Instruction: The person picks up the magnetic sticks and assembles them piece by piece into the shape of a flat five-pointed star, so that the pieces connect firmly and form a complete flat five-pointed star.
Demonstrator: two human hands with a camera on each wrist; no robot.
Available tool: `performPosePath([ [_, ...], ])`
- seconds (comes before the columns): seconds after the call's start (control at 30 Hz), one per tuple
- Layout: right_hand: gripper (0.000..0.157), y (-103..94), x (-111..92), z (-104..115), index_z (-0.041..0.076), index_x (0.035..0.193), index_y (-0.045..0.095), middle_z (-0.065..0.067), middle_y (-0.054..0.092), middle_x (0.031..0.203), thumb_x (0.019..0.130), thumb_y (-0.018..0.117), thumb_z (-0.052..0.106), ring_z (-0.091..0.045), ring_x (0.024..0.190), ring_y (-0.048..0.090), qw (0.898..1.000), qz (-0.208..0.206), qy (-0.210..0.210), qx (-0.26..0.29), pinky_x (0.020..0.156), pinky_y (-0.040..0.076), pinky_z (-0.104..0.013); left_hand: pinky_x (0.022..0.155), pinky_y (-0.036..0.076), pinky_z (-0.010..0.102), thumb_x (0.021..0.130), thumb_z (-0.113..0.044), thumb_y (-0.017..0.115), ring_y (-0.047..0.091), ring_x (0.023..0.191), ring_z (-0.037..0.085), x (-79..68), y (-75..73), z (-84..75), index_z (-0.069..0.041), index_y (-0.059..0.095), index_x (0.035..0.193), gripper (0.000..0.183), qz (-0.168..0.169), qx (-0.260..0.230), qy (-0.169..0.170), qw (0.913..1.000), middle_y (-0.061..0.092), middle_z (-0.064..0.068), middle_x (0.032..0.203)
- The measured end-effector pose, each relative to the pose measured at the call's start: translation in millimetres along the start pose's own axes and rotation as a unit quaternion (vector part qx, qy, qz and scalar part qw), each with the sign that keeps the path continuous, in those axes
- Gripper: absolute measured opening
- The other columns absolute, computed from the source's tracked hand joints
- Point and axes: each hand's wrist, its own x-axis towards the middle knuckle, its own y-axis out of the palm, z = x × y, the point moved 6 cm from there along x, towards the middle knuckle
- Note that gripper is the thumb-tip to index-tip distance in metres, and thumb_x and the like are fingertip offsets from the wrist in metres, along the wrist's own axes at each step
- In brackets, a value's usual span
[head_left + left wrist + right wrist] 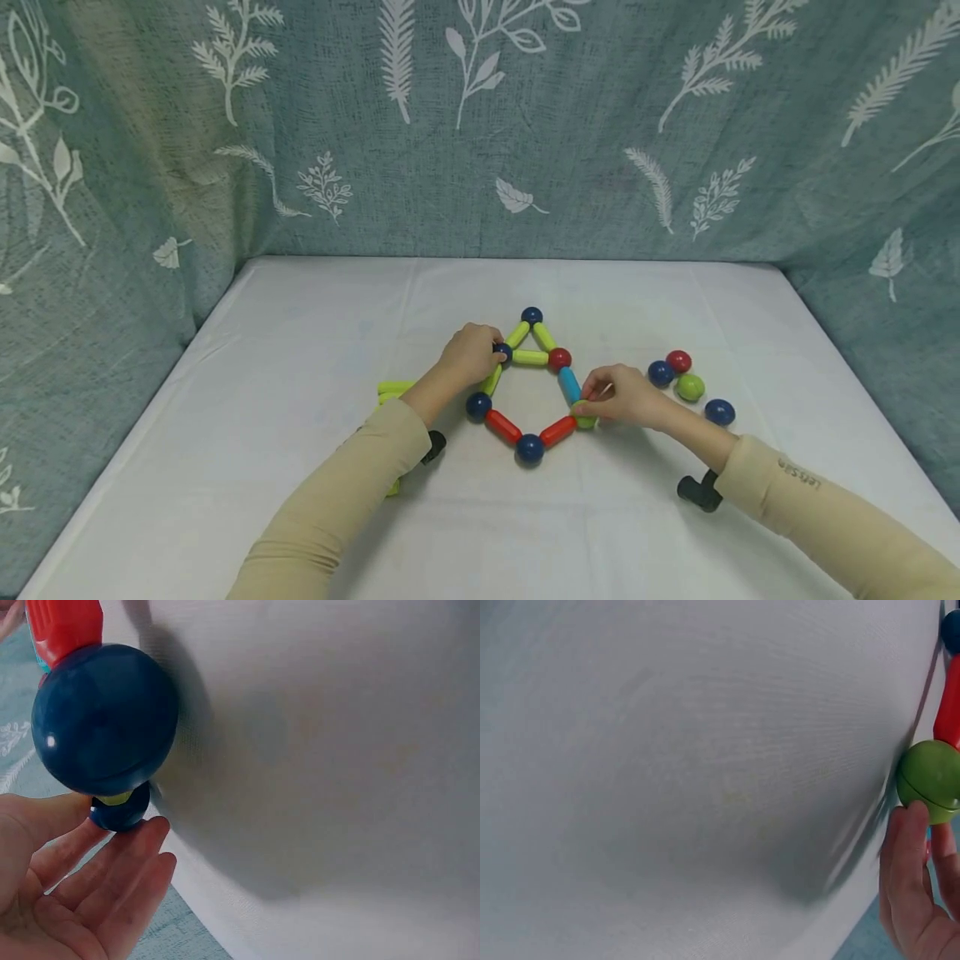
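Note:
A ring of coloured rods and balls lies on the white table. My left hand [470, 354] pinches the dark blue ball [503, 353] at its upper left between thumb and fingers. At the right corner, the thumb and fingers of my right hand [626, 397] grip a green ball [931, 780]. This ball joins a blue rod [569, 385] and a red rod [558, 431]. Another red rod [503, 427] runs between the lower blue ball [530, 449] and the left blue ball [105, 720]. Yellow-green rods form a triangle on top, with a red ball [559, 359] at one corner.
Loose balls lie right of the ring: a red one [678, 361], a green one [690, 387] and two blue ones, one of them [720, 412] nearer my right forearm. Spare yellow-green rods [394, 387] lie partly hidden behind my left forearm. A patterned curtain [480, 167] hangs behind the table.

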Motion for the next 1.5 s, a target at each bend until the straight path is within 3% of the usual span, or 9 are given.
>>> performPosePath([
  [0.2,0.024,-6.5,0.7,-2.5,0.004,0.086,0.061,-0.005,0.059,0.077,0.079,0.072,0.024,-0.015,0.064,0.055,0.999,-0.021,0.024,-0.007,0.058,0.050,-0.026,0.067,0.046,0.027,0.087,-0.025,0.064,0.054,0.077,0.015,-2.9,-2.3,5.3,-0.006,0.065,0.104,0.026,0.005,0.040,-0.008,0.9992,0.063,0.005,0.093],
  [0.4,0.023,-14.5,4.7,-5.0,0.002,0.088,0.061,-0.008,0.059,0.081,0.079,0.071,0.021,-0.015,0.062,0.054,0.998,-0.043,0.036,-0.002,0.057,0.049,-0.026,0.059,0.043,0.026,0.082,-0.029,0.069,0.052,0.069,0.014,-13.4,-8.8,12.4,-0.008,0.066,0.086,0.023,0.010,0.063,0.006,0.9980,0.060,0.001,0.079],
  [0.9,0.036,-23.2,31.6,-13.2,0.002,0.106,0.061,-0.015,0.058,0.106,0.081,0.069,0.027,-0.021,0.081,0.055,0.991,-0.083,0.097,0.028,0.067,0.047,-0.026,0.046,0.035,0.022,0.073,-0.037,0.076,0.048,0.057,0.012,-45.2,-10.0,19.9,-0.012,0.061,0.061,0.032,0.032,0.050,0.014,0.9982,0.053,-0.003,0.057],
  [1.13,0.035,-23.8,41.9,-11.8,0.000,0.110,0.060,-0.018,0.058,0.108,0.084,0.067,0.021,-0.020,0.079,0.056,0.991,-0.086,0.085,0.058,0.069,0.049,-0.026,0.043,0.033,0.021,0.071,-0.043,0.076,0.047,0.054,0.010,-49.3,-7.3,15.6,-0.013,0.060,0.052,0.038,0.038,0.060,0.014,0.9974,0.053,-0.005,0.056],
  [1.5,0.036,-27.7,49.8,-10.8,0.000,0.112,0.061,-0.018,0.057,0.111,0.084,0.067,0.022,-0.020,0.080,0.054,0.990,-0.098,0.089,0.054,0.069,0.047,-0.024,0.042,0.029,0.020,0.070,-0.044,0.076,0.045,0.052,0.010,-46.6,-6.0,17.2,-0.013,0.059,0.051,0.040,0.034,0.052,0.000,0.9981,0.049,-0.005,0.053],
])
